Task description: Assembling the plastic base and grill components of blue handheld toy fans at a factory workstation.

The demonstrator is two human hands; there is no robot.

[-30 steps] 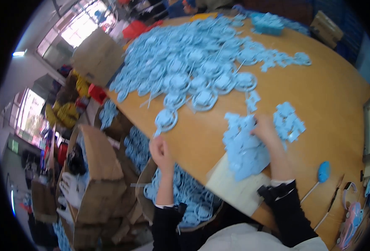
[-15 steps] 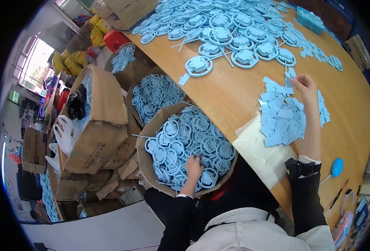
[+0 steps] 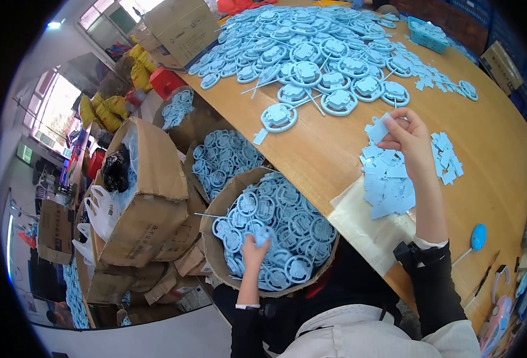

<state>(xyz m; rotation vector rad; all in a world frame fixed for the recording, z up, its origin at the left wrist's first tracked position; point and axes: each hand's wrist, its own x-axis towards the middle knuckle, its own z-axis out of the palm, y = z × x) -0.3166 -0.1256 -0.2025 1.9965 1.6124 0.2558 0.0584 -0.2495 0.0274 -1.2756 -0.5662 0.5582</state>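
Observation:
My left hand (image 3: pixel 255 250) is down in a round cardboard tub (image 3: pixel 215 206) beside the table, fingers closed on a light blue round plastic part (image 3: pixel 261 234) among several like it. My right hand (image 3: pixel 408 138) is raised over the wooden table (image 3: pixel 329 155) and pinches a small flat blue plastic piece (image 3: pixel 378 129). Under that hand lies a pile of the same flat blue pieces (image 3: pixel 388 185), partly on a clear plastic bag (image 3: pixel 368 230).
A large heap of blue round parts (image 3: pixel 323 53) covers the far table. A second tub of parts (image 3: pixel 224 158) and cardboard boxes (image 3: pixel 147 197) stand at my left. A blue basket (image 3: pixel 427 34) sits far right, and a blue round-headed stick (image 3: pixel 477 237) near the right edge.
My right hand has lifted a flat blue piece off the pile. My left hand stays in the tub, now gripping a round part. The view shifted slightly.

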